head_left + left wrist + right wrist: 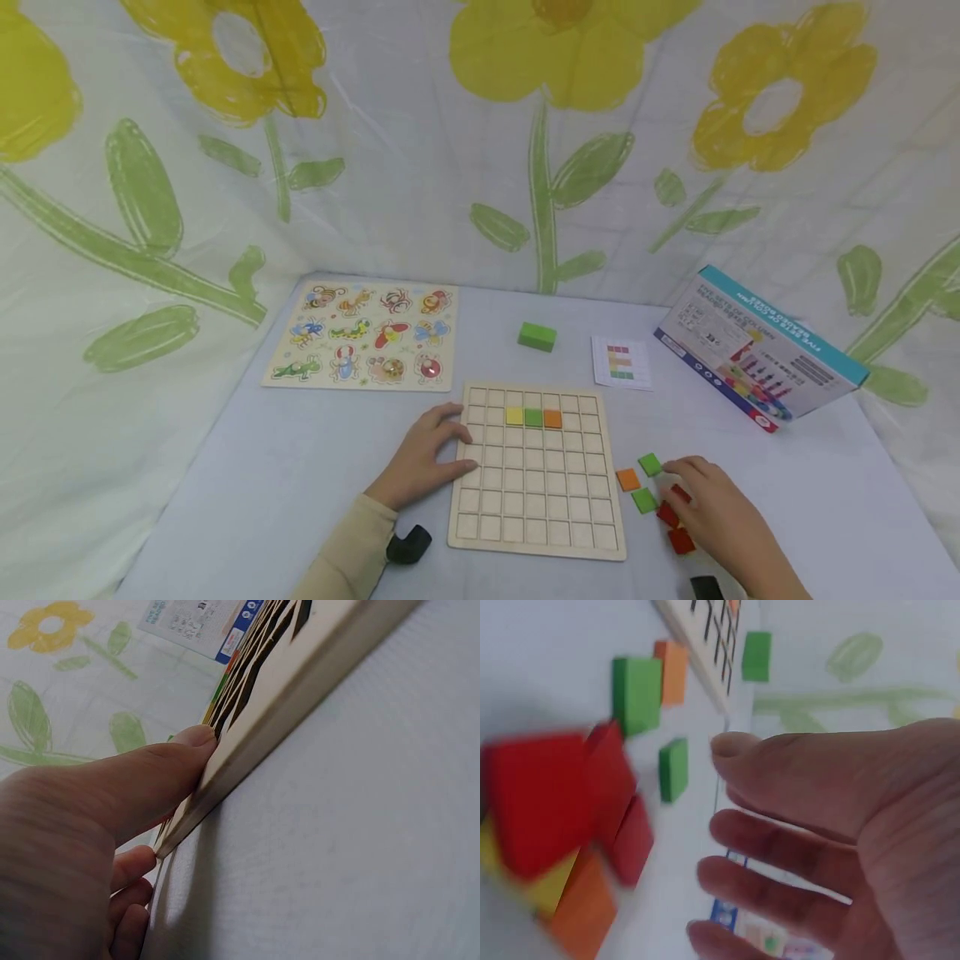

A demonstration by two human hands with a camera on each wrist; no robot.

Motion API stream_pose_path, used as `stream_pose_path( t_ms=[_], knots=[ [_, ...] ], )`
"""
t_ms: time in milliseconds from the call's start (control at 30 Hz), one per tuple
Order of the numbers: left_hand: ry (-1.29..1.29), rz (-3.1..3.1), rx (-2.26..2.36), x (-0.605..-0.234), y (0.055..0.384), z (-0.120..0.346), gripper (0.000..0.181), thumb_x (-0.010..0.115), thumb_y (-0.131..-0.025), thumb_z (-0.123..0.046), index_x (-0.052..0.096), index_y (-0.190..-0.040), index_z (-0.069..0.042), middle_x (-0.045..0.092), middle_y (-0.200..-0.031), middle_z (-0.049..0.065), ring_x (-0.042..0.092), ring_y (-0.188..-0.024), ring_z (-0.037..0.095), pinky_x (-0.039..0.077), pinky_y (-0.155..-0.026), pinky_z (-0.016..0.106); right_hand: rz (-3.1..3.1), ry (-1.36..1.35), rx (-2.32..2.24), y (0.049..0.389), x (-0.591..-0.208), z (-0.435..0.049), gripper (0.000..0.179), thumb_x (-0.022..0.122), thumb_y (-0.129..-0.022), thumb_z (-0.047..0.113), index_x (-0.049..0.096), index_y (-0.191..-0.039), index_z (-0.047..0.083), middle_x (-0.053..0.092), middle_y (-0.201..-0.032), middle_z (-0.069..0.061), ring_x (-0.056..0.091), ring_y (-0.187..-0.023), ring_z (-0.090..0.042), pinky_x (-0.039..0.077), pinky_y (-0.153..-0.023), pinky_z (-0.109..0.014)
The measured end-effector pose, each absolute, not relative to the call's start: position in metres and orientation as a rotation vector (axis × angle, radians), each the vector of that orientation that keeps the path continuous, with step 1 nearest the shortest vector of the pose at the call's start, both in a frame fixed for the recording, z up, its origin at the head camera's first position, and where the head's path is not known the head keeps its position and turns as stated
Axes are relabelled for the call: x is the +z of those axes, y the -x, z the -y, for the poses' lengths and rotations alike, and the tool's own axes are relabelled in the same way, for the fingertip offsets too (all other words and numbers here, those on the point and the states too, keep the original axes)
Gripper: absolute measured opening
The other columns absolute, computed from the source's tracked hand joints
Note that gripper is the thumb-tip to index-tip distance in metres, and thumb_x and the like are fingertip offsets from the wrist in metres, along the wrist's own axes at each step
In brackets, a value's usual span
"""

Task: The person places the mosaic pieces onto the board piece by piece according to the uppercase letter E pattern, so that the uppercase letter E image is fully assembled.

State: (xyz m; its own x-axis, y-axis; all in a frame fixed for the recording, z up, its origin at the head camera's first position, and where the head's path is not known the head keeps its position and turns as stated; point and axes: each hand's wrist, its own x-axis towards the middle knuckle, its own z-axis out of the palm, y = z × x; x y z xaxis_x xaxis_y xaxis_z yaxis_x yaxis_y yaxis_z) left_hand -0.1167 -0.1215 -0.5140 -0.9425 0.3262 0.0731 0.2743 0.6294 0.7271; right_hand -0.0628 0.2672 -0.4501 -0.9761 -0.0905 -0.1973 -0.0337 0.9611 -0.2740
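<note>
A wooden grid board [517, 504] lies flat, with a yellow tile [514, 416], a green tile [533, 417] and an orange tile [552, 418] side by side in its second row. My left hand [423, 458] grips the board's left edge, thumb on top and the other fingers against the side [135, 866]. To the right of the board, my right hand [712, 504] hovers over loose tiles with its fingers apart, holding nothing [802, 825]. Near its fingertips are a green tile [650, 464] and several red tiles [681, 541]. Another green tile [643, 500] and an orange tile [627, 479] lie closer to the board.
An insect puzzle board [360, 333] lies at the back left. Behind the grid stand a green block [537, 337] and a pattern card [622, 363]. A printed box [757, 350] leans at the back right, before a flowered curtain [405, 167].
</note>
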Motion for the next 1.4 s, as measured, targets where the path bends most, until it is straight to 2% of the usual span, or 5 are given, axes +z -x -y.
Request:
stream_pose_path(
  t_ms=[267,400,533,767,1400],
  knots=[
    [-0.5,-2.782,1.216,-0.513,0.116,0.122,0.025,0.077,-0.076,-0.039,0.061,-0.093,-0.028,0.043,-0.145,0.003,0.034,-0.139,0.029,0.03,-0.112,0.05,-2.781,-0.025,-0.408,0.041,-0.463,-0.29,0.057,0.075,-0.08,0.038,0.058,-0.123,0.004,0.059,-0.119,-0.016,0.056,-0.1,-0.028,0.054,-0.085,-0.051],
    [-0.514,-2.782,1.223,-0.513,0.116,0.123,0.025,0.077,-0.077,-0.038,0.061,-0.093,-0.028,0.043,-0.145,0.003,0.034,-0.139,0.028,0.03,-0.112,0.05,-2.807,-0.023,-0.431,0.039,-0.467,-0.29,0.052,0.074,-0.081,0.036,0.061,-0.12,0.005,0.06,-0.116,-0.015,0.056,-0.098,-0.027,0.054,-0.083,-0.05],
    [-0.524,-2.781,1.223,-0.514,0.116,0.123,0.026,0.077,-0.077,-0.039,0.061,-0.094,-0.027,0.043,-0.145,0.003,0.034,-0.138,0.028,0.03,-0.112,0.05,-2.875,0.029,-0.452,0.038,-0.469,-0.289,0.039,0.075,-0.082,0.023,0.063,-0.115,0.007,0.062,-0.11,-0.01,0.055,-0.093,-0.023,0.056,-0.081,-0.047],
    [-0.525,-2.766,1.221,-0.514,0.117,0.122,0.026,0.077,-0.077,-0.038,0.061,-0.094,-0.027,0.042,-0.146,0.003,0.033,-0.139,0.028,0.029,-0.113,0.05,-2.916,0.044,-0.499,0.043,-0.473,-0.29,0.029,0.073,-0.083,0.011,0.064,-0.11,0.006,0.063,-0.105,-0.007,0.057,-0.093,-0.021,0.057,-0.081,-0.045],
    [-0.506,-2.767,1.213,-0.514,0.116,0.121,0.025,0.076,-0.078,-0.039,0.061,-0.094,-0.028,0.042,-0.146,0.003,0.033,-0.139,0.028,0.029,-0.113,0.049,-2.924,0.042,-0.479,0.052,-0.475,-0.294,0.033,0.074,-0.082,0.01,0.062,-0.112,0.002,0.062,-0.107,-0.01,0.057,-0.097,-0.026,0.054,-0.084,-0.05]
  ],
)
